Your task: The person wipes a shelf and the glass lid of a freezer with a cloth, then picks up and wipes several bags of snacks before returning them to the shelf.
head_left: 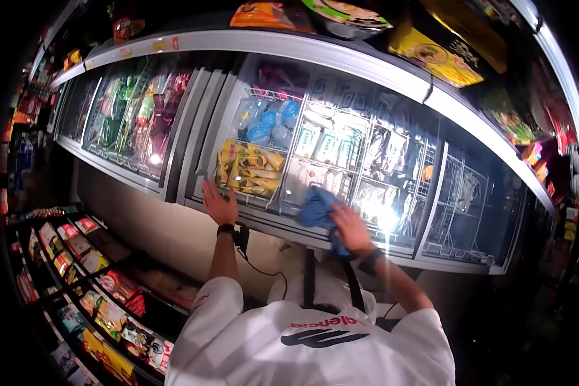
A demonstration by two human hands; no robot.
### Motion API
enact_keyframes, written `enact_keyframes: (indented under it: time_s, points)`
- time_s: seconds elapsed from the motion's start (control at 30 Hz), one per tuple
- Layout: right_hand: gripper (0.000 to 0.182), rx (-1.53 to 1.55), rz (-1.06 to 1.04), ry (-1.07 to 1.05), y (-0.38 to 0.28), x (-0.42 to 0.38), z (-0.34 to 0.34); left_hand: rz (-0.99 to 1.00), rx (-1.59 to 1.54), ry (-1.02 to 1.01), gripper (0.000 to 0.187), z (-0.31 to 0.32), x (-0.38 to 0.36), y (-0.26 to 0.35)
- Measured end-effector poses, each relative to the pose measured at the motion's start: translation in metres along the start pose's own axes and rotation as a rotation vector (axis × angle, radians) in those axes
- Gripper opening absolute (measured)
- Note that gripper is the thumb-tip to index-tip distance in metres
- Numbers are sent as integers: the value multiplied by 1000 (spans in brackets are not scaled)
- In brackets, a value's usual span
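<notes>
A blue cloth (318, 208) lies against the glass lid (289, 183) of a chest freezer, its lower end hanging over the front edge. My right hand (350, 229) presses on the cloth's right side, fingers bunched over it. Farther left, my left hand (220, 204) rests with spread fingers on the freezer's front frame (264, 220) and holds nothing. Under the glass, wire baskets hold yellow packets (249, 168), blue-lidded cups (270, 122) and white-and-green packs (328, 145).
Another glass section (138, 119) with colourful packs is at the left. Shelves of packets (103, 302) stand at the lower left. Above the freezer runs a pale shelf edge (289, 42) with yellow packages (434, 55). A dark cable (260, 270) hangs near my left wrist.
</notes>
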State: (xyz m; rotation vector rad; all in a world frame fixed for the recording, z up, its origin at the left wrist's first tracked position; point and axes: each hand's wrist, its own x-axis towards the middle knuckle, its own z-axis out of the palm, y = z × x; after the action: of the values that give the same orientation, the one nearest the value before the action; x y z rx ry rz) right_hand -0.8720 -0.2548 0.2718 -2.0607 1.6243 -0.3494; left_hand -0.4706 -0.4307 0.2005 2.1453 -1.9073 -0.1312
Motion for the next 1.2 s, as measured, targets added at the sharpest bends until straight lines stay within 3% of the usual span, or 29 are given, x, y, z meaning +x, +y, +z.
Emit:
enact_keyframes:
  time_s: [0.03, 0.07, 0.2, 0.23, 0.3, 0.37, 0.5, 0.63, 0.7, 0.93, 1.2]
  points:
    - [56, 47, 0, 138, 42, -21, 6, -13, -10, -7, 76, -1, -1, 0]
    - [56, -94, 55, 201, 65, -32, -13, 6, -34, 14, 76, 0, -1, 0]
    - [68, -316, 427, 376, 157, -59, -60, -28, -55, 17, 76, -3, 0, 2]
    - [69, -297, 551, 405, 168, -53, -68, -25, -66, 30, 77, -5, 1, 4]
    - [72, -340, 577, 481, 184, -28, -61, -42, -77, 39, 76, -10, 4, 10]
    - [78, -406, 360, 404, 173, 4, -61, -69, -75, 20, 76, -17, 7, 13]
    - [76, -273, 73, 2, 100, 89, -68, -91, -132, 42, 74, -26, 12, 16]
    - [71, -317, -251, -48, 59, 187, -33, -107, -165, 58, 75, -25, 15, 11]
    - [68, -205, -237, -42, 18, 244, -15, -127, -175, 66, 75, -23, 15, 9]
    - [57, -31, -543, 34, -95, 428, 45, -174, -219, 29, 75, -27, 19, 4]
    - [46, -71, -493, 75, -99, 457, 65, -233, -274, -13, 77, -34, 29, 1]
